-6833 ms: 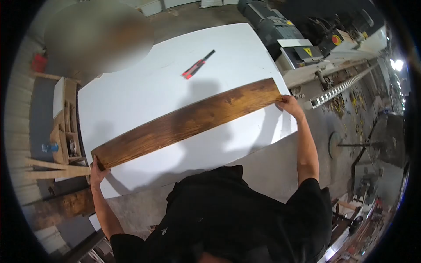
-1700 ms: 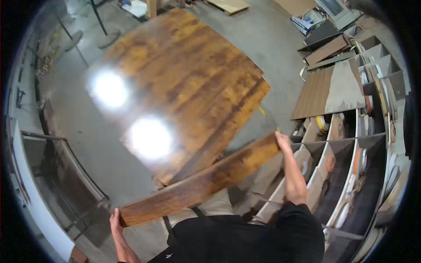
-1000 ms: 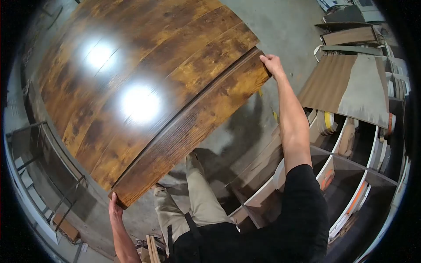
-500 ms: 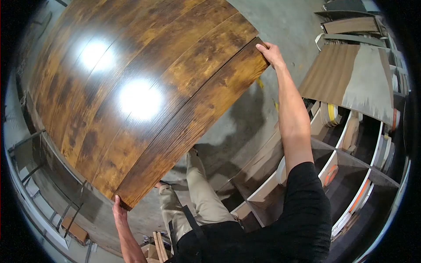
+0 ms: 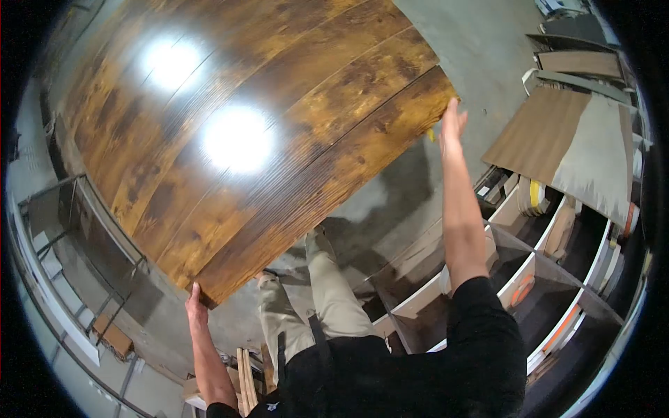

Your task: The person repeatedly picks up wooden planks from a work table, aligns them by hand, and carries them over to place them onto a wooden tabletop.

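My left hand [image 5: 197, 298] is at the near-left corner of the brown plank [image 5: 327, 184], thumb up along its end; can't tell how firmly I'm gripping, fingers partly hidden. My right hand [image 5: 453, 125] is spread open, fingers straight, by the far-right corner. Plank lies flat, outermost, alongside the matching boards [image 5: 341, 94], thin dark seam between. Divided shelving [image 5: 605, 306] right.

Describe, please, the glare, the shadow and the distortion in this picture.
Head view: two white glare spots wash out grain on the wooden boards; head view: a dark shadow lies on the floor; head view: edges of the shelf unit look bowed.
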`<state>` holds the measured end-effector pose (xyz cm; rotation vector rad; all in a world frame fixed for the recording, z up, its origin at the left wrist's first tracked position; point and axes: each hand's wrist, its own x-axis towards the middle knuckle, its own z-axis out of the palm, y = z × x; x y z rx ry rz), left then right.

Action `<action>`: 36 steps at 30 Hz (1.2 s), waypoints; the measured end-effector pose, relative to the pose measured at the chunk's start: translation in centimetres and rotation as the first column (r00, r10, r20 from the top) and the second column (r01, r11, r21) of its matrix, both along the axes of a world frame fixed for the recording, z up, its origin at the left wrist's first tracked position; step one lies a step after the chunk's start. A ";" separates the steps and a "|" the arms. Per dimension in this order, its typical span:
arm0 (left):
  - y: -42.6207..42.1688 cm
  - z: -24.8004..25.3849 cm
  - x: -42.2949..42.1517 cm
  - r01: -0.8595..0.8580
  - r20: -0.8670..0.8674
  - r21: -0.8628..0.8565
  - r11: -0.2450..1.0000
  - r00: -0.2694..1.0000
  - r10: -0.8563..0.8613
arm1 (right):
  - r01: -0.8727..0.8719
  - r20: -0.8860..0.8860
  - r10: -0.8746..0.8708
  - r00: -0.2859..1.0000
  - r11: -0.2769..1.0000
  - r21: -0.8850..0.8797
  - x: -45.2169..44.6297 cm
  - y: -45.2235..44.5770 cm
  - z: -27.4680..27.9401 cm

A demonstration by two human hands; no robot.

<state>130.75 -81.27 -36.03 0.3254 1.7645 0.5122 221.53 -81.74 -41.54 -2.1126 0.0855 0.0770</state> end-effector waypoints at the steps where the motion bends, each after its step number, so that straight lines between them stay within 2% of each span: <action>1: -0.1 -0.6 -0.5 0.002 -0.019 0.011 1.000 1.000 -0.002 | -0.025 -0.211 0.081 0.974 0.966 0.256 -2.0 -0.9 -0.6; 3: 0.2 -1.3 -1.3 0.016 -0.014 -0.004 1.000 1.000 -0.016 | 0.109 -0.512 0.357 0.781 0.730 0.675 -5.9 -2.0 -0.7; 7: 0.8 0.1 -0.1 -0.077 -0.027 -0.049 0.996 0.997 0.076 | 0.292 -0.699 0.228 0.678 0.789 0.540 -6.4 0.5 -0.5; 9: 0.8 0.5 1.0 -0.070 -0.007 0.012 0.997 0.998 0.070 | 0.253 -0.653 0.271 0.707 0.766 0.591 -7.3 0.4 1.0; 10: 1.0 1.1 1.5 -0.031 -0.052 0.014 0.999 0.998 0.031 | 0.230 -0.641 0.306 0.704 0.755 0.614 -8.6 0.6 1.6; 11: 1.2 1.9 2.3 -0.065 -0.062 -0.004 0.998 0.996 0.065 | 0.194 -0.640 0.332 0.693 0.770 0.609 -9.4 0.1 2.0; 12: 1.3 2.3 2.2 -0.009 -0.067 -0.029 1.000 0.998 0.007 | 0.155 -0.641 0.368 0.674 0.778 0.609 -10.5 -0.1 2.4; 13: 1.2 3.0 2.9 -0.026 -0.135 -0.042 0.999 0.991 0.020 | 0.116 -0.697 0.411 0.588 0.809 0.576 -12.7 0.2 3.8; 14: 0.4 1.4 1.0 -0.001 -0.130 -0.012 1.000 0.991 -0.001 | 0.115 -0.691 0.494 0.528 0.765 0.634 -15.6 0.0 4.4; 15: 0.2 0.9 0.4 -0.037 -0.052 -0.009 0.999 0.998 0.036 | 0.123 -0.686 0.555 0.470 0.728 0.674 -17.4 -1.4 2.2; 16: 0.1 1.0 0.8 -0.087 -0.174 -0.034 0.996 0.981 0.080 | 0.127 -0.732 0.467 0.496 0.795 0.593 -21.6 -1.4 3.0; 17: -0.1 0.6 0.0 -0.052 -0.139 -0.023 0.998 0.989 0.048 | 0.229 -0.788 0.472 0.394 0.780 0.582 -25.9 -1.0 5.4; 18: -0.4 0.0 -0.6 -0.012 -0.095 -0.013 1.000 0.995 0.011 | 0.238 -0.816 0.417 0.400 0.813 0.532 -28.3 -0.8 5.1; 20: -0.2 0.7 -0.2 -0.052 -0.021 0.041 0.998 0.998 0.053 | 0.236 -0.844 0.334 0.419 0.858 0.457 -31.4 -0.3 5.2; 22: 0.2 1.5 -0.1 -0.046 -0.047 0.018 0.999 0.998 0.047 | 0.216 -0.845 0.290 0.449 0.882 0.418 -31.4 0.2 5.2; 26: 0.4 2.1 -0.5 -0.027 -0.036 0.013 1.000 0.999 0.027 | 0.183 -0.820 0.330 0.467 0.872 0.455 -29.9 -1.3 2.0; 27: -0.6 0.3 -1.9 0.019 0.047 0.071 0.997 0.999 -0.022 | 0.140 -0.811 0.330 0.482 0.885 0.444 -29.4 -1.7 1.1; 28: -0.7 0.6 -2.7 -0.049 0.145 0.083 0.995 0.989 0.036 | 0.096 -0.800 0.334 0.498 0.896 0.434 -29.6 -1.2 1.5; 30: -1.4 1.0 -4.6 -0.178 0.335 0.080 0.981 0.932 0.141 | 0.131 -0.833 0.299 0.466 0.907 0.400 -31.1 -0.6 2.7; 31: -1.8 0.0 -6.1 -0.163 0.377 0.057 0.985 0.917 0.130 | 0.136 -0.847 0.290 0.446 0.913 0.384 -32.7 -0.3 3.5; 34: -2.3 -2.2 -7.9 -0.337 0.283 -0.065 0.939 0.896 0.341 | 0.126 -0.883 0.342 0.322 0.908 0.398 -39.6 -1.2 5.1; 36: -1.7 -3.6 -6.0 -0.297 0.332 -0.013 0.955 0.900 0.284 | 0.103 -0.899 0.364 0.244 0.912 0.397 -46.2 -1.8 6.2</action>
